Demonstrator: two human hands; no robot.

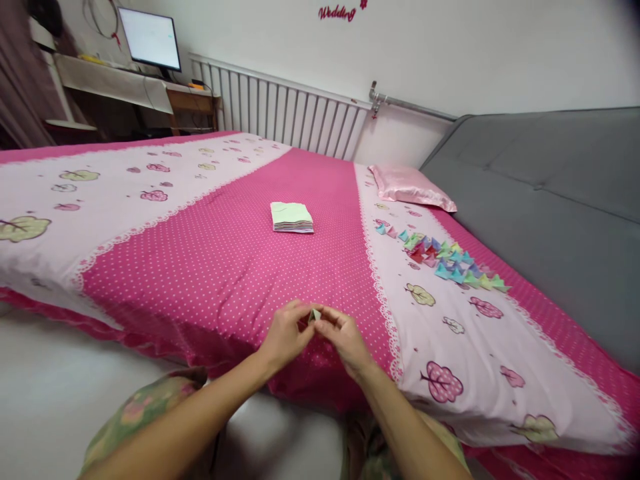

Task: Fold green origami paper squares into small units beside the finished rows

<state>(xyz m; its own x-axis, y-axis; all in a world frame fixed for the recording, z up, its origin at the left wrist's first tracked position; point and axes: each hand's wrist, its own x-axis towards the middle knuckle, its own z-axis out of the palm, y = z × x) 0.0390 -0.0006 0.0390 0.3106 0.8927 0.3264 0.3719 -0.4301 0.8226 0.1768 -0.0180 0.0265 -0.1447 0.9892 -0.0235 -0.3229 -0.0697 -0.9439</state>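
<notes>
Over the front edge of the bed, my left hand (289, 331) and my right hand (345, 335) meet at the fingertips. Between them they pinch a small folded piece of pale green paper (314, 315), of which a triangular part shows; the fingers hide the rest. Farther back on the pink dotted cover lies a stack of square paper sheets (292, 217), pale green on top. Off to the right, several small folded paper boats (453, 260) in many colours stand in rows on the bedspread.
The bed (225, 247) with its pink and white cover fills the middle. A pink pillow (413, 187) leans near the grey headboard (540, 180). Behind stand a white radiator (285, 103) and a desk (190, 100) with a monitor (150, 38).
</notes>
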